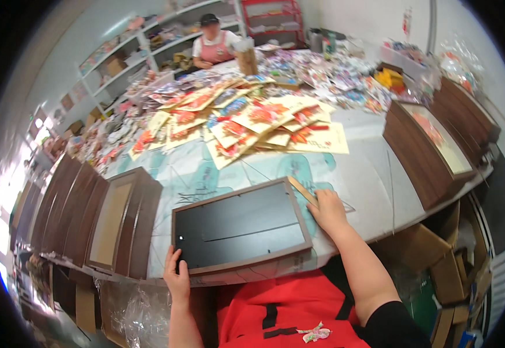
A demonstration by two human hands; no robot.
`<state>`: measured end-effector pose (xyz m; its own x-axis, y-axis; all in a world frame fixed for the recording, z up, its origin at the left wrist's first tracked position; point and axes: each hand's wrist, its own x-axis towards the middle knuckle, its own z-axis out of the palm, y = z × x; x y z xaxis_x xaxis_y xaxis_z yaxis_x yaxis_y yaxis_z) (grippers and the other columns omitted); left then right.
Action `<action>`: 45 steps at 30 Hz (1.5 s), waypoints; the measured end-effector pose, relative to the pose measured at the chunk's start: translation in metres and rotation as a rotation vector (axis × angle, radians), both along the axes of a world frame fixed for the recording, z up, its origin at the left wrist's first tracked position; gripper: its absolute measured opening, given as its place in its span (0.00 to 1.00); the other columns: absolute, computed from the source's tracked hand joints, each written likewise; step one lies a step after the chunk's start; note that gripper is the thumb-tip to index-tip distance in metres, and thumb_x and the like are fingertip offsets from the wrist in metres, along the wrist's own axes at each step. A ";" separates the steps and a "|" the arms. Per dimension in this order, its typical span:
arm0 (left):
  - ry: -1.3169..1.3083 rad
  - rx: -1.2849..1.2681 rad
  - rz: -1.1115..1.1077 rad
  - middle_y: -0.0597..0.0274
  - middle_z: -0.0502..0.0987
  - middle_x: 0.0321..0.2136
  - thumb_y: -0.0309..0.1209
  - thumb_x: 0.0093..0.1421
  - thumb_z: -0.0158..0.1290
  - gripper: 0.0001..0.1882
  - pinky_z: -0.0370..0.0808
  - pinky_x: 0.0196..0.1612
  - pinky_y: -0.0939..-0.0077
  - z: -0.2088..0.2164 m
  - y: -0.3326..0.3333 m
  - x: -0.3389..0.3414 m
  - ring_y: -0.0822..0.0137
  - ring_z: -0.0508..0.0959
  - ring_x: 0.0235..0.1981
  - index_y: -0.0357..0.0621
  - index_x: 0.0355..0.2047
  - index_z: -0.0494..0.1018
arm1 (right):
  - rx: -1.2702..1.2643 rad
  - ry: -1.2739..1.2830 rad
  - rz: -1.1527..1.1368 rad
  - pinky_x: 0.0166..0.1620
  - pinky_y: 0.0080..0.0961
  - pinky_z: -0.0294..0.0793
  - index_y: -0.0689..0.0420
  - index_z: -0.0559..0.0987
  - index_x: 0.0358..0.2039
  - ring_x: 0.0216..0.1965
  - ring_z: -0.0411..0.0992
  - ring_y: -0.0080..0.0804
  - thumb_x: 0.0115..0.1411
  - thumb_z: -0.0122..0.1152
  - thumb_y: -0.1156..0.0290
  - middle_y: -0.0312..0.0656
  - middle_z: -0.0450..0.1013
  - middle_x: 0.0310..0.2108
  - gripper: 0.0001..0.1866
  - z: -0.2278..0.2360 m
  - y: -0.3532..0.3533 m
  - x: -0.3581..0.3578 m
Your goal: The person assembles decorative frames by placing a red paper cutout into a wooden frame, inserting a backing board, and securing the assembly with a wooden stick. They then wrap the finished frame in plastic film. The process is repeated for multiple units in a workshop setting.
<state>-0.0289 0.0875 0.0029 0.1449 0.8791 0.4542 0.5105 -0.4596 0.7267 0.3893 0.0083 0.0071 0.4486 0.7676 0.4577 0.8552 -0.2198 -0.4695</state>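
Note:
A dark brown picture frame lies at the near edge of the table, its black backing board facing up, with small metal tabs along the inner rim. My left hand grips the frame's lower left corner, fingers along the edge. My right hand is closed around a flat wooden strip whose far end touches the frame's upper right corner. What the strip's hidden end looks like cannot be seen under my fingers.
Cream cards with red-orange decorations are piled beyond the frame. Brown frames stand in rows at left and right. Small packets cover the far table. A co-worker sits there. Cardboard boxes stand below at right.

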 end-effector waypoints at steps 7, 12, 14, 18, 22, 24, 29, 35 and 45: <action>-0.002 0.038 -0.033 0.44 0.69 0.56 0.22 0.57 0.48 0.16 0.64 0.58 0.66 0.004 -0.007 0.009 0.52 0.69 0.57 0.35 0.46 0.74 | -0.343 -0.048 -0.252 0.37 0.44 0.74 0.60 0.75 0.29 0.35 0.74 0.52 0.55 0.60 0.66 0.50 0.74 0.33 0.09 -0.008 0.006 0.034; -0.027 0.054 -0.088 0.42 0.70 0.54 0.22 0.57 0.48 0.15 0.66 0.57 0.66 0.009 -0.009 0.043 0.49 0.70 0.56 0.35 0.44 0.74 | -0.015 0.132 -0.202 0.34 0.36 0.73 0.65 0.77 0.36 0.30 0.76 0.45 0.62 0.50 0.70 0.52 0.77 0.31 0.11 -0.014 -0.014 0.068; -0.050 0.018 -0.140 0.41 0.69 0.54 0.23 0.57 0.49 0.15 0.65 0.58 0.62 0.004 -0.006 0.052 0.46 0.67 0.58 0.35 0.45 0.74 | 0.335 0.463 -0.124 0.33 0.28 0.72 0.64 0.76 0.37 0.29 0.74 0.34 0.64 0.48 0.70 0.45 0.76 0.29 0.11 0.003 -0.020 0.060; 0.437 0.297 -0.042 0.40 0.67 0.54 0.29 0.56 0.54 0.20 0.62 0.60 0.57 0.018 -0.015 0.073 0.38 0.61 0.60 0.37 0.49 0.71 | 0.453 0.903 0.125 0.34 0.17 0.69 0.62 0.76 0.36 0.28 0.70 0.19 0.64 0.49 0.72 0.36 0.74 0.27 0.08 0.065 -0.044 -0.010; 0.113 0.093 -0.529 0.41 0.68 0.53 0.35 0.55 0.58 0.27 0.64 0.58 0.58 0.054 -0.060 0.113 0.45 0.67 0.56 0.34 0.53 0.67 | 0.394 1.109 0.548 0.39 0.23 0.73 0.62 0.74 0.38 0.34 0.73 0.27 0.61 0.51 0.81 0.41 0.75 0.33 0.05 0.058 -0.062 -0.098; -0.066 -0.202 -0.744 0.45 0.74 0.45 0.28 0.55 0.56 0.24 0.72 0.49 0.67 0.053 -0.080 0.126 0.52 0.75 0.47 0.35 0.52 0.67 | 0.314 1.129 0.720 0.42 0.23 0.73 0.63 0.75 0.38 0.36 0.73 0.26 0.61 0.53 0.82 0.41 0.74 0.36 0.06 0.048 -0.070 -0.121; 0.201 0.435 -0.610 0.60 0.70 0.24 0.22 0.48 0.52 0.17 0.70 0.31 0.69 0.041 -0.073 0.102 0.61 0.72 0.25 0.37 0.41 0.72 | -0.138 1.027 0.768 0.45 0.25 0.74 0.66 0.76 0.44 0.39 0.74 0.28 0.63 0.49 0.79 0.43 0.75 0.39 0.11 0.059 -0.077 -0.109; 0.403 0.581 -0.564 0.63 0.69 0.23 0.25 0.45 0.54 0.18 0.69 0.32 0.70 0.047 -0.066 0.087 0.64 0.71 0.24 0.37 0.40 0.72 | -0.626 1.041 0.978 0.44 0.23 0.74 0.63 0.67 0.55 0.38 0.74 0.25 0.63 0.49 0.76 0.43 0.74 0.40 0.19 0.070 -0.075 -0.118; 0.105 -0.035 -0.430 0.49 0.69 0.46 0.25 0.49 0.62 0.32 0.70 0.47 0.66 0.040 -0.020 0.067 0.54 0.71 0.44 0.35 0.55 0.65 | -0.398 -0.021 0.689 0.32 0.44 0.71 0.57 0.72 0.36 0.28 0.73 0.53 0.63 0.49 0.65 0.50 0.75 0.26 0.09 0.076 -0.012 -0.121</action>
